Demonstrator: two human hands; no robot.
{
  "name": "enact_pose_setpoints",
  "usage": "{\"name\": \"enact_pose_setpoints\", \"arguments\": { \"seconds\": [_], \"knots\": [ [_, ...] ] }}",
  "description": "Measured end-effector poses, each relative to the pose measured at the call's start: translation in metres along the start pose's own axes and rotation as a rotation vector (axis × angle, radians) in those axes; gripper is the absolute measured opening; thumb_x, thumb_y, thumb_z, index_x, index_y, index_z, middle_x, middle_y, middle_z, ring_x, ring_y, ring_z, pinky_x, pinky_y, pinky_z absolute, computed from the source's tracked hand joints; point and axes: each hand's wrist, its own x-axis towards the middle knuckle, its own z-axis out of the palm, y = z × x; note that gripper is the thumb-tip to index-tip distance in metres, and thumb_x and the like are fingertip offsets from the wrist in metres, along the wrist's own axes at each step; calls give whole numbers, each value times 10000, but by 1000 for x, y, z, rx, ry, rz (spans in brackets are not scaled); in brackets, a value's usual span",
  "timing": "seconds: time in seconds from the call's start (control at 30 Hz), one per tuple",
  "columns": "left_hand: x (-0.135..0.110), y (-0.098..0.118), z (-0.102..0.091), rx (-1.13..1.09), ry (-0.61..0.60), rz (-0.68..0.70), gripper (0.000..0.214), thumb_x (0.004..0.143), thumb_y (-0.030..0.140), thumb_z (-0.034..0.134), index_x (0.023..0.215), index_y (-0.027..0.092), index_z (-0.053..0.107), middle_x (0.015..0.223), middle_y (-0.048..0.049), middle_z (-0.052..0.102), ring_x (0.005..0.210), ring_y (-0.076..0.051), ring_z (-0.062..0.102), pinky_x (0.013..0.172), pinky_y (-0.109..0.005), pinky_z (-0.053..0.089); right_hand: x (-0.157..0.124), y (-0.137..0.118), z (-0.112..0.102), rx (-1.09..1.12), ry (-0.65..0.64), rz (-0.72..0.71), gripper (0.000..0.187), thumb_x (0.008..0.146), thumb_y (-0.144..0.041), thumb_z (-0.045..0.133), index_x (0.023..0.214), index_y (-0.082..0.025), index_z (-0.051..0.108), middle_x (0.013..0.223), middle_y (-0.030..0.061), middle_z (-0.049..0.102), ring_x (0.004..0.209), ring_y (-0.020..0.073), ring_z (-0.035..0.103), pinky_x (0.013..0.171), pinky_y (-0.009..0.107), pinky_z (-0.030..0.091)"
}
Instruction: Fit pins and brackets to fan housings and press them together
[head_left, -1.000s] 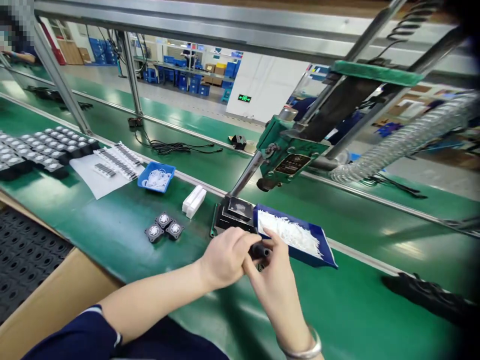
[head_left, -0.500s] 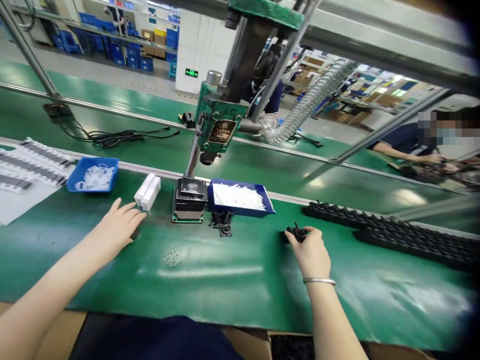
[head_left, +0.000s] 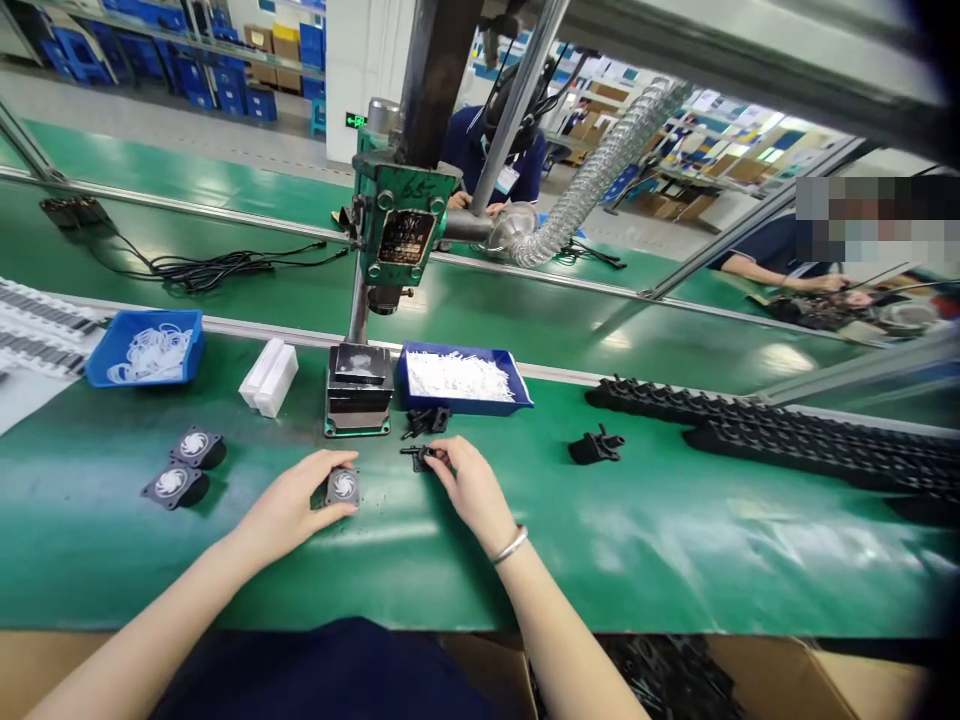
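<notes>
My left hand point(head_left: 296, 505) is closed around a square black part with a white swirl on its face point(head_left: 343, 488), thumb and fingers at its edges, on the green mat. Just right of it, my right hand point(head_left: 469, 490) pinches a small black plastic fitting with a thin stem point(head_left: 418, 457). Behind that fitting lie several more black fittings point(head_left: 427, 421). Two more swirl-faced parts point(head_left: 174, 484) rest on the left. Off to the right, a black cylindrical part with a fitting on top point(head_left: 596, 445) stands on the mat.
A green press point(head_left: 405, 225) rises over its black base block point(head_left: 360, 385). Around it are a blue bin of white strips point(head_left: 517, 400), white blocks point(head_left: 270, 378) and a blue bin of white rings point(head_left: 187, 372). Long rows of black parts point(head_left: 750, 440) lie right. Co-workers sit beyond.
My right hand has let go of the black cylindrical part and moved left to a small fitting. My left hand has come right and now holds a swirl-faced part. The view has shifted.
</notes>
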Motion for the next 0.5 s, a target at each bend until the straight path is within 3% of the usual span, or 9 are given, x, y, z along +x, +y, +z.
{"name": "enact_pose_setpoints", "arguments": {
  "seconds": [0.17,0.3,0.43,0.5],
  "knots": [
    [-2,1,26,-235,56,-64,567,868,386,690,1375,280,460,1237,-70,660,1150,-244,644,1012,-439,539,-19,-23,12,150,-96,20,141,904,-264,659,1013,-191,606,916,42,592,793,169,588,741,317,534],
    [-2,3,34,-347,86,-101,607,837,359,725,1368,274,445,1167,-63,680,1126,-239,654,1019,-455,533,-20,-19,19,311,-119,26,124,917,-259,636,1024,-199,646,963,60,587,768,152,576,718,309,533],
    [0,2,36,-391,81,-109,629,829,344,733,1370,272,421,1157,-58,683,1112,-232,658,1014,-457,532,-9,-16,11,398,-113,60,138,885,-323,686,932,-195,667,923,58,595,695,142,562,619,295,520],
    [-1,1,36,-392,78,-111,637,825,340,738,1371,273,416,1152,-54,681,1102,-226,660,1007,-446,536,-2,-26,1,384,-49,42,152,857,-338,723,902,-207,662,933,57,592,790,171,590,683,322,534]
  ]
}}
